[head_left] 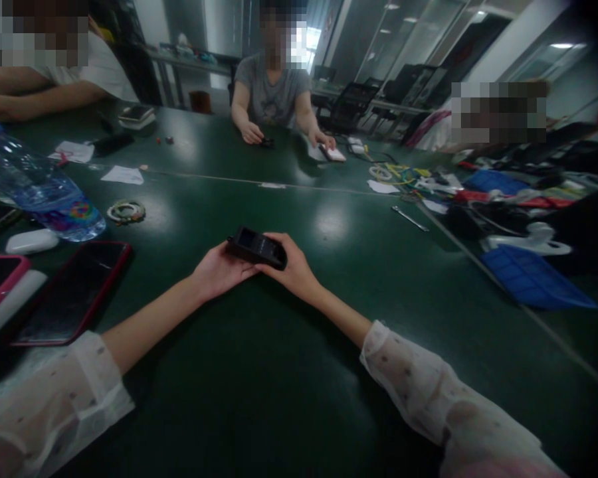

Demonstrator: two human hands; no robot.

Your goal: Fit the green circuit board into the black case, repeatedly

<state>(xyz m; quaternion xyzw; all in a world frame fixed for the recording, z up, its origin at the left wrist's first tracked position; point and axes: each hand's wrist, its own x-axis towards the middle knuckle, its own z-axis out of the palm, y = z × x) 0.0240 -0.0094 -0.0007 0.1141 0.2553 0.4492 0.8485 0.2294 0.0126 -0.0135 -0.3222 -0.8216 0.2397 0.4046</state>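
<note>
Well apart: black device [258, 248], blue tray [533, 279] edge

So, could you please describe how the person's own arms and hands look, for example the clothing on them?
The left sleeve and right sleeve are sheer, whitish and loose, with scattered dark dots, both ending short of the wrist. The left hand and right hand wear no gloves, and no watch shows.

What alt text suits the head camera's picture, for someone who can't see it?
The wearer's left hand and right hand hold a small black device at a dark green table. A red-edged phone and water bottle are at left, a blue tray at right; a person in grey is opposite.
</note>
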